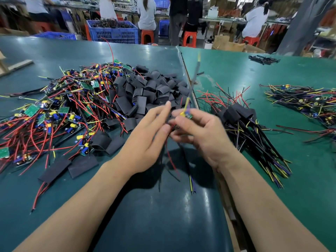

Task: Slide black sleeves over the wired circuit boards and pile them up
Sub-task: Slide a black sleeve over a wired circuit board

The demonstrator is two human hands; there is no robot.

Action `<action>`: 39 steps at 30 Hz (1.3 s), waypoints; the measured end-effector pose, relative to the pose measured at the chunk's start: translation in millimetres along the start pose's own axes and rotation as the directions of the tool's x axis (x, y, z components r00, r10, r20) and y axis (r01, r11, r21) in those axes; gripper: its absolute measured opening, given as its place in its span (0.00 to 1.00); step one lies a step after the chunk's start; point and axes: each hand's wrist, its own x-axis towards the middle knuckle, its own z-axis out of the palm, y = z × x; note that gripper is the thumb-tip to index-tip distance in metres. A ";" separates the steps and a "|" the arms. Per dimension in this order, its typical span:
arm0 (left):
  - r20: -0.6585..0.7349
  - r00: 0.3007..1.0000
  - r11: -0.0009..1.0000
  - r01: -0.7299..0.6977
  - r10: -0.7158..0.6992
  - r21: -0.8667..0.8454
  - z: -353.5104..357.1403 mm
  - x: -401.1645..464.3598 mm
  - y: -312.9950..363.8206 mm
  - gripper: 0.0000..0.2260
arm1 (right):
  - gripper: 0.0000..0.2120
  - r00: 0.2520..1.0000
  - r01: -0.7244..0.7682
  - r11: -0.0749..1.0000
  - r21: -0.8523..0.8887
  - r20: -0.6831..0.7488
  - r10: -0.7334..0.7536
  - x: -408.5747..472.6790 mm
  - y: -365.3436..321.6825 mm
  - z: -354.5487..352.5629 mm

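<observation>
My right hand [196, 131] grips a small green circuit board [188, 115] with a yellow part; its blurred wires stick up and away, and red and black leads hang below. My left hand [151, 131] is right beside it, fingers mostly straight, its fingertips near the board. A heap of black sleeves [152, 91] lies just beyond my hands. A tangle of bare wired boards [54, 113] fills the left. On the right lies a pile of sleeved boards [240, 115] with wires fanning toward me.
Flat black sleeves [69, 166] lie loose at front left. Another heap of wired boards [305, 104] sits at far right, and a few black pieces [263, 60] at the back right. Blue crates [116, 31], orange stools and people stand behind the green table [272, 73].
</observation>
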 end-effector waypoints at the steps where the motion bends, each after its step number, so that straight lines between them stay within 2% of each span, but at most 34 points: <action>1: -0.027 1.000 0.999 0.015 -0.014 0.041 -2.1 0.2 -2.4 0.22 | 0.07 0.996 0.048 0.999 0.006 -0.081 -0.047 1.4 -4.2 -3.0; 3: -0.041 0.997 0.970 0.072 -0.064 0.232 -6.4 0.2 -8.2 0.22 | 0.03 0.964 0.158 0.987 0.038 -0.221 -0.145 3.6 -13.8 -11.8; 5: 0.045 0.984 0.905 0.139 -0.171 0.402 -7.9 -0.3 -13.9 0.22 | 0.04 0.933 0.235 0.967 0.098 -0.303 -0.196 4.2 -21.1 -21.0; 7: 0.148 0.949 0.870 0.183 -0.278 0.458 -5.7 -1.9 -16.7 0.23 | 0.04 0.913 0.265 0.960 0.094 -0.346 -0.218 3.5 -24.5 -25.0; 9: 0.170 0.945 0.878 0.181 -0.281 0.443 -3.6 -2.4 -18.6 0.19 | 0.04 0.901 0.269 0.961 0.058 -0.368 -0.230 3.1 -24.0 -23.9; 10: 0.139 0.954 0.885 0.186 -0.267 0.426 -4.0 -2.1 -19.2 0.17 | 0.04 0.894 0.272 0.961 0.046 -0.381 -0.235 3.0 -23.5 -22.7; 12: -0.034 0.968 0.865 0.236 -0.247 0.443 -5.5 -1.1 -21.3 0.15 | 0.04 0.883 0.281 0.957 0.064 -0.407 -0.232 3.1 -23.5 -21.8; 14: -0.171 0.940 0.793 0.342 -0.297 0.504 -8.9 -1.4 -24.6 0.16 | 0.04 0.876 0.287 0.953 0.092 -0.428 -0.222 3.9 -24.4 -21.3; 16: -0.134 0.906 0.727 0.404 -0.401 0.555 -8.9 -2.6 -29.5 0.19 | 0.03 0.872 0.293 0.952 0.092 -0.435 -0.227 4.9 -24.1 -20.6; 18: -0.100 0.901 0.702 0.396 -0.423 0.592 -5.4 -4.1 -32.6 0.18 | 0.02 0.871 0.300 0.951 0.077 -0.429 -0.240 5.8 -23.0 -19.7; 22: -0.172 0.914 0.740 0.400 -0.368 0.540 -5.3 -3.4 -27.4 0.11 | 0.03 0.874 0.306 0.950 0.062 -0.414 -0.255 7.3 -20.0 -21.5; 24: -0.122 0.906 0.775 0.412 -0.406 0.479 -8.4 -3.2 -24.3 0.13 | 0.04 0.874 0.305 0.951 0.054 -0.413 -0.257 7.2 -19.3 -23.4; 26: -0.070 0.890 0.795 0.435 -0.450 0.422 -12.6 -3.6 -24.7 0.10 | 0.08 0.871 0.304 0.952 0.045 -0.417 -0.258 7.8 -18.4 -24.4; 28: -0.096 0.880 0.799 0.463 -0.464 0.383 -17.1 -4.0 -23.0 0.09 | 0.11 0.868 0.303 0.953 0.023 -0.420 -0.266 8.4 -17.0 -24.4; 29: -0.128 0.879 0.780 0.467 -0.458 0.417 -19.3 -4.1 -22.1 0.13 | 0.12 0.865 0.304 0.953 0.011 -0.422 -0.271 8.6 -16.4 -24.5; 32: -0.196 0.846 0.641 0.508 -0.495 0.575 -25.3 -4.3 -18.4 0.22 | 0.12 0.861 0.306 0.952 -0.011 -0.423 -0.282 8.2 -15.5 -26.2; 35: -0.176 0.758 0.578 0.605 -0.628 0.547 -29.9 -3.9 -15.3 0.21 | 0.11 0.865 0.301 0.953 -0.027 -0.412 -0.285 7.8 -15.3 -27.3; 39: -0.108 0.803 0.663 0.551 -0.586 0.507 -31.3 -3.6 -10.7 0.17 | 0.11 0.874 0.294 0.955 -0.024 -0.399 -0.279 7.3 -14.2 -24.5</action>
